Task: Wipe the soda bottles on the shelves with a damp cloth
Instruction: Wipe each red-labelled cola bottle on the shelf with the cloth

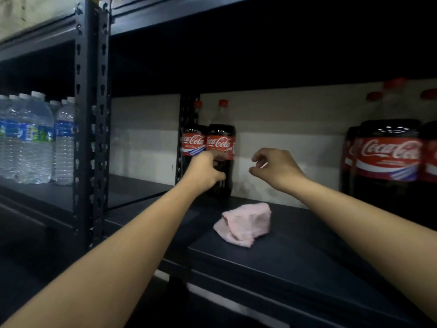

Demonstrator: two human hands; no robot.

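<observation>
With the pink cloth (244,223) lying on the shelf (295,261) just before the cola bottle (221,147), the left hand (205,170) curls its fingers round that bottle while the right hand (275,168) hovers beside it, fingers loosely curled and empty, so the bottle seems about to be drawn forward and the cloth must be picked up next.

Single head-worn view, wide-angle, facing forward and slightly down into a dark metal shelf (295,252) at near arm's reach. Both forearms enter from the bottom corners. Shelf front edge runs diagonally lower right; upright post (92,119) stands left of centre. No second view.
</observation>
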